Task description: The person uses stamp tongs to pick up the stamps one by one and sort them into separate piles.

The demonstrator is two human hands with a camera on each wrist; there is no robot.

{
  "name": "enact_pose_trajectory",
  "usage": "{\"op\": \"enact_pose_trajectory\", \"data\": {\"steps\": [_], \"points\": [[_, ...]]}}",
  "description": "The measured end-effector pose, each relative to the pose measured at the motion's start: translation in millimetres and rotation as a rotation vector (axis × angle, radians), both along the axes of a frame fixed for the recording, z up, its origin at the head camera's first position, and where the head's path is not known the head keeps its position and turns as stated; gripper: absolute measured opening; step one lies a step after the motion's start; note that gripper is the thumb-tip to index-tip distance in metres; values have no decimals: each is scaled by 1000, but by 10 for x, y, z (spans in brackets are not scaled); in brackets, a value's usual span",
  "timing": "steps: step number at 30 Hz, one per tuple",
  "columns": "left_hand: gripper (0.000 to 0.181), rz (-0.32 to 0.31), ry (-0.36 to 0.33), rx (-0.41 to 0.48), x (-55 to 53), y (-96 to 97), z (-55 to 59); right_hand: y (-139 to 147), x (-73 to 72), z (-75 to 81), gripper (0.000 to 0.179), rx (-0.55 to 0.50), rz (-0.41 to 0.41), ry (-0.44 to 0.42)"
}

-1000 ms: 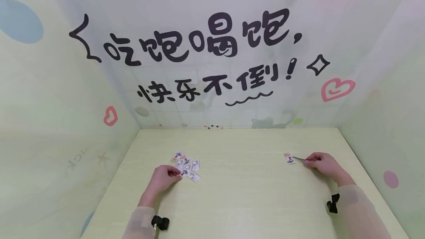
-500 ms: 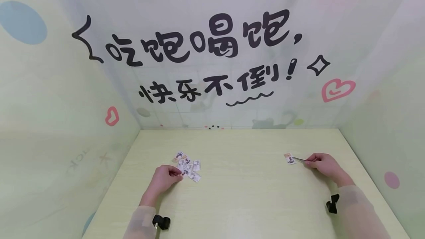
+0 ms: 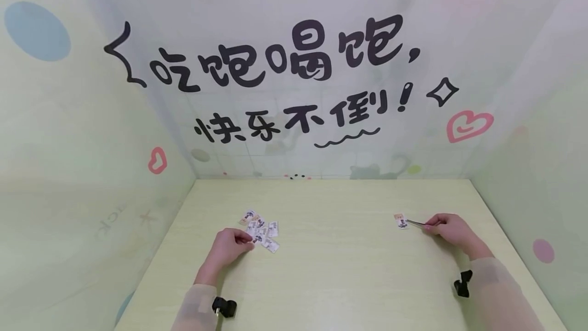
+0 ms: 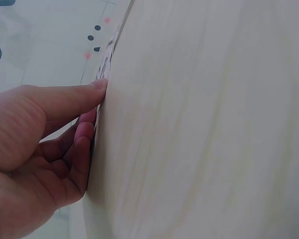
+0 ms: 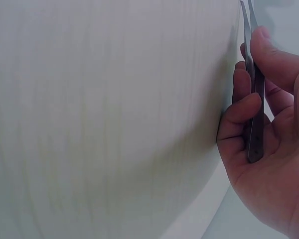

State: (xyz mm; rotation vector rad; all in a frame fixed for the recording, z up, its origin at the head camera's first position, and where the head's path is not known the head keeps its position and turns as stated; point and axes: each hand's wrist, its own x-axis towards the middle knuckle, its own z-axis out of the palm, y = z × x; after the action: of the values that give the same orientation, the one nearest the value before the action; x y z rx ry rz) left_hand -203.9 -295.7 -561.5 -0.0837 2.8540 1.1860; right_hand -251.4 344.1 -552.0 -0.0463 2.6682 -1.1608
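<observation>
On the left of the table lies a loose overlapping pile of small printed paper cards (image 3: 272, 229). My left hand (image 3: 228, 247) rests at the near left edge of that pile, thumb and forefinger touching the cards. The left wrist view shows the thumb (image 4: 72, 99) stretched to the table surface with the other fingers bent beneath. Over on the right, my right hand (image 3: 452, 228) grips metal tweezers (image 5: 255, 107) between thumb and fingers. The tweezers' tips reach the right edge of a single printed card (image 3: 401, 221) with orange and dark markings.
The pale wooden table (image 3: 331, 269) is enclosed by a back wall (image 3: 294, 152) with black lettering and by side walls. A small black clip-like device (image 3: 225, 307) sits at the left wrist, and another black device (image 3: 463, 284) at the right.
Both hands, the cards and the tweezers keep nearly the same places. The whole head view has shifted slightly to the right.
</observation>
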Motion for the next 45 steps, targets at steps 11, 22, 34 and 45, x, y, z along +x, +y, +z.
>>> {"op": "enact_pose_trajectory", "data": {"steps": [11,22,34,45], "points": [[12,-11,11,8,-3,-13,-13,11,17,3,25,-9,-14,-15],[13,-6,5,-3,17,16,35,7,34,-7,25,1,-34,-2],[12,-6,4,-4,34,26,61,-8,34,28,31,-31,-86,-18],[13,-1,-6,-7,27,16,43,-152,21,23,42,-23,-153,18]]}}
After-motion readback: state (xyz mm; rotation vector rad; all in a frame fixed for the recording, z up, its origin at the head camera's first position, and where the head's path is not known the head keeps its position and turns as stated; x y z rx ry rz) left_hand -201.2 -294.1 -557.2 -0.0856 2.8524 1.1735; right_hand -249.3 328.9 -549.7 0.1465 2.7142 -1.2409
